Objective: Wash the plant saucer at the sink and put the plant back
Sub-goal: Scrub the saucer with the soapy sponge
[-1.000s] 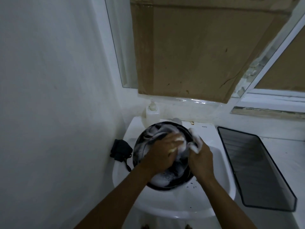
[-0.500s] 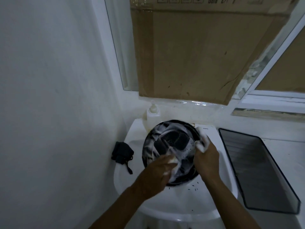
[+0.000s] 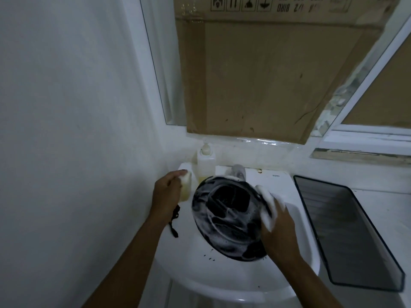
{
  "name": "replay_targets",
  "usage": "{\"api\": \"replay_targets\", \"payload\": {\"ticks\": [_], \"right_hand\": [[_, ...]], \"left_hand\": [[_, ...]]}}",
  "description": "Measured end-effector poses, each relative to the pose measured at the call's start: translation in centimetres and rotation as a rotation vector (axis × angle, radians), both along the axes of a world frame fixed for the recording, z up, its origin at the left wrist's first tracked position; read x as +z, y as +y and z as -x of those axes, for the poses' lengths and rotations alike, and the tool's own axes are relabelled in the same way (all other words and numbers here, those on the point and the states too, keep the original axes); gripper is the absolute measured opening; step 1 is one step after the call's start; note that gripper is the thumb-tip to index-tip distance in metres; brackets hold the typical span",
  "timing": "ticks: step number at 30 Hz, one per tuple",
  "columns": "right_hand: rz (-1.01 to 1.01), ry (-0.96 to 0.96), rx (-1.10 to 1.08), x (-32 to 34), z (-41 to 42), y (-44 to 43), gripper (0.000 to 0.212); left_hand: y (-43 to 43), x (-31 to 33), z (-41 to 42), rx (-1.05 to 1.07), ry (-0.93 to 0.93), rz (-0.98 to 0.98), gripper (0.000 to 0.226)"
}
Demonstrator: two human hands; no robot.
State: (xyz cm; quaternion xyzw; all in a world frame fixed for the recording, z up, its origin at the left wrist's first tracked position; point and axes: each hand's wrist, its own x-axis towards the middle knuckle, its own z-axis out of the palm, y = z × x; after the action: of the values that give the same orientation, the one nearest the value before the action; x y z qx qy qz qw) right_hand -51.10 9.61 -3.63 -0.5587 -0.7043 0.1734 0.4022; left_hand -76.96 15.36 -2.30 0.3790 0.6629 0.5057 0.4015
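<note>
Round black plastic saucer [image 3: 229, 221], lathered, stands tilted over the white basin [image 3: 222, 283]; our right hand [image 3: 275, 230] clasps its rim. Left hand [image 3: 168, 192] has left it, pinching the yellow sponge [image 3: 185, 185] by the soap bottle [image 3: 206, 163]. Scrubbing looks done; rinse next.

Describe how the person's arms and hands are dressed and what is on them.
Both forearms are bare, with no sleeve in view on either. The left hand shows no glove, watch or ring. The right hand is also ungloved, and thick white soap foam coats its fingers. No bracelet or marking is visible on either arm.
</note>
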Motion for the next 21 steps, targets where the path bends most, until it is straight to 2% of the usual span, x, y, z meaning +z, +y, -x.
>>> {"api": "replay_targets", "payload": {"ticks": [3,4,5,8,9,13,15,18,21], "right_hand": [[-0.094,-0.056,0.108,0.2,0.2,-0.6,0.038],[-0.151,-0.114,0.157,0.2,0.3,-0.8,0.032],[-0.235,-0.206,0.211,0.2,0.3,-1.0,0.033],[-0.468,-0.407,0.313,0.4,0.5,-1.0,0.039],[-0.519,-0.44,0.324,0.6,0.6,-0.8,0.04],[-0.607,-0.48,0.375,0.5,0.7,-0.3,0.032],[-0.614,-0.49,0.406,0.0,0.3,0.0,0.027],[-0.577,-0.486,0.422,-0.5,-0.4,0.8,0.028],[-0.523,-0.47,0.402,-0.6,-0.8,1.3,0.029]], "left_hand": [[1.1,0.6,-0.2,-0.013,-0.171,0.215,0.014],[1.3,0.9,-0.3,-0.044,-0.194,0.287,0.015],[1.4,1.0,-0.2,-0.104,-0.17,0.326,0.028],[0.8,1.0,0.1,-0.26,0.056,0.325,0.041],[0.4,1.0,0.2,-0.299,0.076,0.35,0.042],[-1.4,1.1,0.7,-0.519,-0.019,0.47,0.052],[-2.4,1.1,1.2,-0.656,-0.051,0.433,0.065],[-3.1,0.7,1.6,-0.841,-0.025,0.272,0.06],[-3.4,0.1,1.3,-0.929,0.201,0.123,0.071]]}}
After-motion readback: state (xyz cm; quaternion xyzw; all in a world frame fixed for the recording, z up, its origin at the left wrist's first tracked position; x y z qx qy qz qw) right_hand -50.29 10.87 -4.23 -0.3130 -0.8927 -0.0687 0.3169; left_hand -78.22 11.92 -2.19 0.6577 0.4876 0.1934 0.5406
